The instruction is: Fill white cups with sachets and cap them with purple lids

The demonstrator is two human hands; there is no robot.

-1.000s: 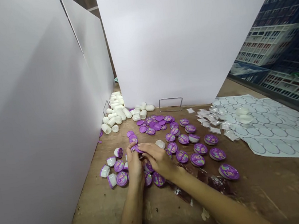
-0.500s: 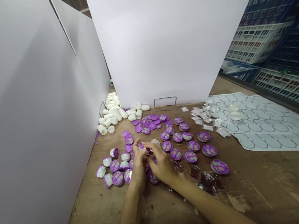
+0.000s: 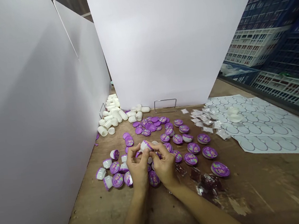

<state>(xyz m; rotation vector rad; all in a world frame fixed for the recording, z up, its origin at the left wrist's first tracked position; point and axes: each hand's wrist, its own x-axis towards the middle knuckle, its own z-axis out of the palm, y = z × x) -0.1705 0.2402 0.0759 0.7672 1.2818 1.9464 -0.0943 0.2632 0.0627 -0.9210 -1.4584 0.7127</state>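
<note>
Left hand (image 3: 138, 169) and right hand (image 3: 164, 166): fingertips pinched one white cup (image 3: 144, 145) (tilted, purple-edged) over the table (image 3: 110, 216), lidded cups (image 3: 191, 159) nearby.

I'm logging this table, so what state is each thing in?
White cup: tilted, held
Left hand: closed on white cup
Right hand: closed on white cup
Left-side cups: some tipped over
White containers: piled
Purple discs: overlapping
Dark packets: partly heaped
Pale packets: clustered
Printed sheets: overlapping
</note>
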